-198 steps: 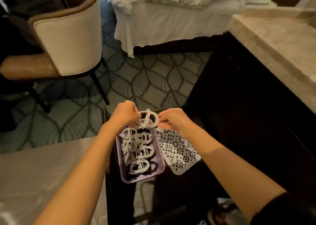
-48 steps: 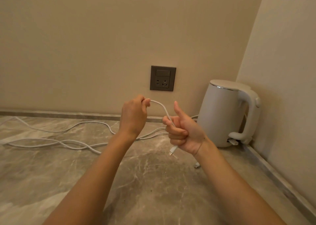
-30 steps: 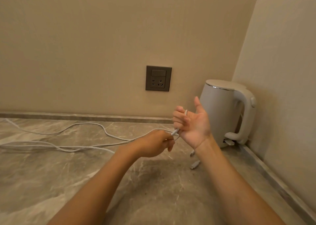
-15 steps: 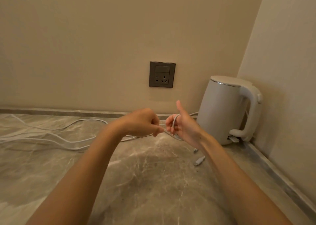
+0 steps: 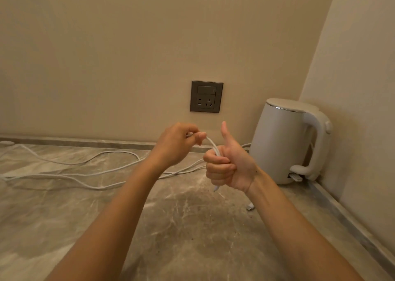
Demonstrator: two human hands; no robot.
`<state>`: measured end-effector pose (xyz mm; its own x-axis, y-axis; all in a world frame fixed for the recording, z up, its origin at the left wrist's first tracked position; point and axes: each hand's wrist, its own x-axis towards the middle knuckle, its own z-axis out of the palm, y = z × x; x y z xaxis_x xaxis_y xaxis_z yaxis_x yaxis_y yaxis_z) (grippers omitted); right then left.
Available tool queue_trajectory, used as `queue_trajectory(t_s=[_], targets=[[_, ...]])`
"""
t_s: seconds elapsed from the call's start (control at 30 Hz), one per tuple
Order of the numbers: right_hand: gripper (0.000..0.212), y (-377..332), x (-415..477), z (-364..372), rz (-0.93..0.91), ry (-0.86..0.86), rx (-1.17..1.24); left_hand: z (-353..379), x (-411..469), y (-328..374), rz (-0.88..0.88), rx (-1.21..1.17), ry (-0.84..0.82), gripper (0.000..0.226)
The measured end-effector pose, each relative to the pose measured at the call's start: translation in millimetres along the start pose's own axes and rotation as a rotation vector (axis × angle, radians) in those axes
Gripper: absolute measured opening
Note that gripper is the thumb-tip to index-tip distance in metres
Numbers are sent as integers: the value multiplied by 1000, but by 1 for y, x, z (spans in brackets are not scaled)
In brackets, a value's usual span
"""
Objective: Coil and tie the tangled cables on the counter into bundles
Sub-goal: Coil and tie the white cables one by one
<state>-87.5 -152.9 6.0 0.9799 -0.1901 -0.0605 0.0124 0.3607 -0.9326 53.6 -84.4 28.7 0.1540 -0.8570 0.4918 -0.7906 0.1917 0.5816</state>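
Note:
A long white cable [image 5: 70, 175] lies in loose tangled loops across the left of the grey marble counter [image 5: 181, 233]. My right hand [image 5: 228, 165] is a fist around the cable's end, thumb up, and the plug tip pokes out below the fist. My left hand [image 5: 177, 146] pinches the same cable just left of and above the fist, so a short arc of it spans the two hands. Another white connector [image 5: 250, 206] lies on the counter below my right wrist.
A white electric kettle [image 5: 286, 141] stands in the back right corner, close to my right hand. A dark wall socket [image 5: 206, 97] sits above the hands. Walls close the counter at the back and on the right.
My left hand has risen from counter height and drawn the cable up and left. My right hand has closed from loose fingers into a fist around the cable. Several seconds ago I was putting a coil in a tray.

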Motion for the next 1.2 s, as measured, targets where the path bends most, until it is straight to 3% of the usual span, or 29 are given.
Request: queue_trajectory(t_s=[0.1,0.2,0.3,0.47,0.6,0.77,1.03,1.2], targets=[[70,2,4,-4,-81,-202,205,10,-1,-3,-28,-19,-62,32],[67,3,4,-9,-191,-323,453,23,-5,-5,-85,-66,-244,34],[68,2,-2,-14,-316,-245,656,34,-8,-11,-154,12,-421,30],[69,-1,-7,-13,-476,126,786,42,-13,-1,-181,64,-633,33],[66,-10,-10,-8,-536,326,636,38,-16,16,-134,66,-754,35],[61,-4,-5,-7,-494,537,220,30,-15,27,-133,125,-811,32],[75,4,-6,-24,-265,623,-202,7,-11,22,-89,176,-636,28],[74,9,1,-21,-183,729,-409,1,-9,14,-69,170,-490,28]])
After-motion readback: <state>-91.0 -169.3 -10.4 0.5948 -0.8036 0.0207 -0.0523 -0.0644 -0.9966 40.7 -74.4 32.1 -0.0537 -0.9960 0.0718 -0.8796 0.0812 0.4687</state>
